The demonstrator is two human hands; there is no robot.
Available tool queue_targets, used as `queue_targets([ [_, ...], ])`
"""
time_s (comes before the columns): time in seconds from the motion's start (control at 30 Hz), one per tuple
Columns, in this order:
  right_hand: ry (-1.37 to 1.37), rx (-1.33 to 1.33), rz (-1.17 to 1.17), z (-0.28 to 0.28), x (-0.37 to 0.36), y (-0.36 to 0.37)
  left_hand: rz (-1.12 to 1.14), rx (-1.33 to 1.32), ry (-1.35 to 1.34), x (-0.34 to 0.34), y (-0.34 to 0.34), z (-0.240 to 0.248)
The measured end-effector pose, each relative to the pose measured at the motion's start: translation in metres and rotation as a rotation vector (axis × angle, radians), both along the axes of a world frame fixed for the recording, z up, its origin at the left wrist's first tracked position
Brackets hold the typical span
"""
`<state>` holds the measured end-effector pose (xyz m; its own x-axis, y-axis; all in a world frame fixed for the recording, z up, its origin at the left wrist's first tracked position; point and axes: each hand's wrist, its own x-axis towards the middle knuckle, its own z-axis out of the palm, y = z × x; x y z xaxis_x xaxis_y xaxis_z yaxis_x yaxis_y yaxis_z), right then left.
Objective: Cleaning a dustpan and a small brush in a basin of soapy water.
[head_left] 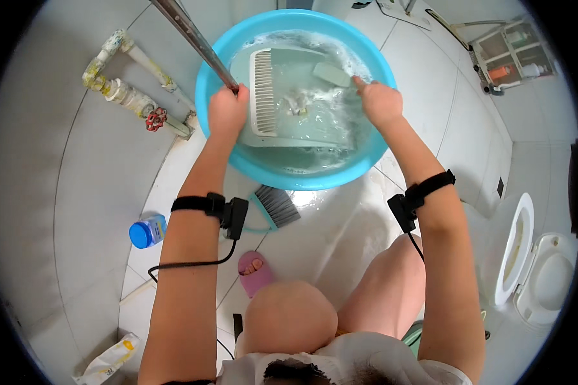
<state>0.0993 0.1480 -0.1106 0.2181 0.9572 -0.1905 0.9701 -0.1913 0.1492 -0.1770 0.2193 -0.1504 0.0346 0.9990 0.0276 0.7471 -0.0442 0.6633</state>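
Note:
A light-coloured dustpan [302, 125] with a row of comb teeth lies in cloudy, sudsy water inside a round blue basin [295, 181]. My left hand [228, 110] is closed around the lower part of its long metal handle [196, 40], at the basin's left side. Over the right side of the water, my right hand [382, 102] grips the end of a pale, oblong scrubbing brush [332, 74], index finger stretched along it. The brush rests against or just above the dustpan; I cannot tell which. Foam and ripples hide part of the pan.
A broom head [277, 206] with grey bristles lies on the tiles below the basin. To the left are a blue-lidded jar [149, 231] and pipes with a red valve [155, 119]. A toilet [517, 250] stands at right, a wall rack [514, 54] at upper right.

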Motion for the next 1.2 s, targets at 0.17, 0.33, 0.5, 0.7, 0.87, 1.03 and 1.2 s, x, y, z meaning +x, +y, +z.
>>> queue_targets([
  [0.17,0.259,-0.135,0.019,0.000,-0.011,-0.019,0.086,0.055,-0.075,0.021,0.009,-0.017],
  [0.33,0.327,-0.186,0.033,-0.002,-0.051,-0.027,0.093,0.045,0.008,0.025,0.006,-0.011],
  [0.5,0.616,-0.244,0.230,0.014,-0.069,-0.022,0.098,0.072,-0.124,0.013,0.003,0.000],
  [0.7,0.517,-0.078,-0.242,-0.021,-0.018,-0.020,0.045,0.044,-0.045,0.011,-0.004,0.010],
  [0.87,0.545,-0.049,0.029,-0.027,-0.057,-0.034,0.055,0.040,-0.003,0.001,-0.005,0.019],
  [1.03,0.534,-0.036,-0.061,-0.007,-0.039,-0.038,0.006,0.166,-0.003,0.006,-0.003,0.032],
  [1.2,0.755,-0.093,0.099,0.004,-0.066,-0.062,0.008,0.286,0.117,0.017,0.003,0.053],
])
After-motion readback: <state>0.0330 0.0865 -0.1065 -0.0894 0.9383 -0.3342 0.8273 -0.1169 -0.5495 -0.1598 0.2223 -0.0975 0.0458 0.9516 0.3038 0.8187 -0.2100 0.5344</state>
